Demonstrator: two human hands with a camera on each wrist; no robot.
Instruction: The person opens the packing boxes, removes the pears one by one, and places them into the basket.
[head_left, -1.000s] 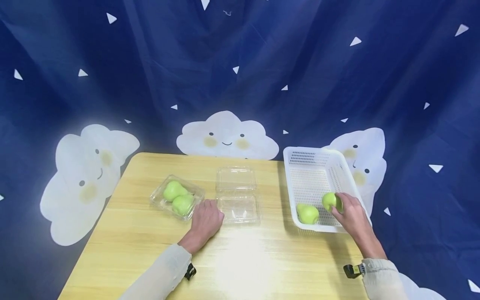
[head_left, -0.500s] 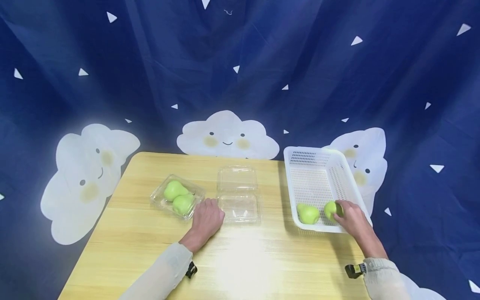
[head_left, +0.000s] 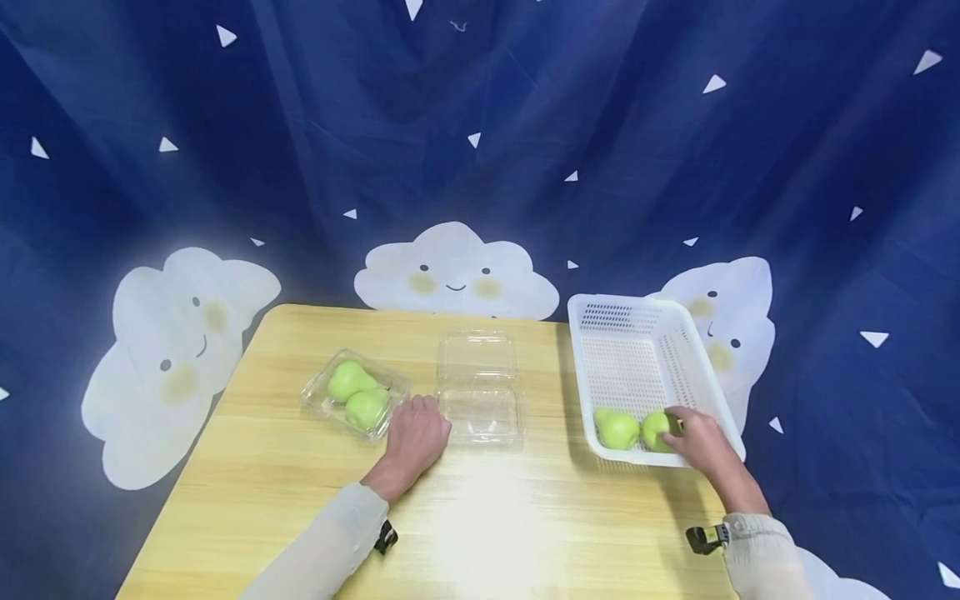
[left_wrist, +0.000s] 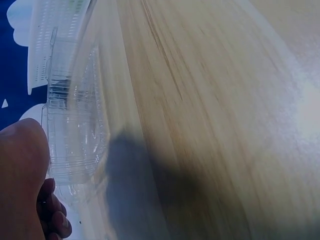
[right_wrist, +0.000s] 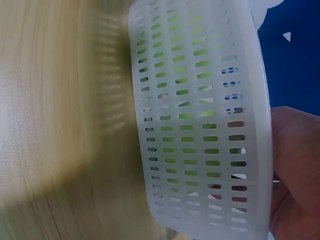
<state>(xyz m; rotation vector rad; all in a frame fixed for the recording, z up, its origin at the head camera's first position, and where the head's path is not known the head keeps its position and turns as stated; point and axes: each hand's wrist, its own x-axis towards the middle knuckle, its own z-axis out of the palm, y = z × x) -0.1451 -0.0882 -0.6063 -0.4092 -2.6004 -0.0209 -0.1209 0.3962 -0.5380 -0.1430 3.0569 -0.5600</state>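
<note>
My right hand (head_left: 702, 437) reaches into the white perforated basket (head_left: 624, 367) and holds a green pear (head_left: 657, 432) between thumb and fingers. Beside it in the same near end lies a second green pear (head_left: 618, 430). In the right wrist view the basket's slotted wall (right_wrist: 200, 125) hides most of the fruit and my fingers. My left hand (head_left: 417, 432) rests idle on the table with its fingers loosely curled, holding nothing. It lies between a clear plastic clamshell (head_left: 480, 415), lid folded back, and a clear container (head_left: 321, 398) with two green pears (head_left: 350, 381).
All this stands on a light wooden table (head_left: 315, 492), with the basket at its right edge. Behind hangs a dark blue curtain (head_left: 480, 183) printed with white clouds. Glare brightens the table's front middle.
My right hand has lowered its pear toward the basket's near wall and shifted it left, close against the other pear. My left hand and the clear containers have stayed about where they were.
</note>
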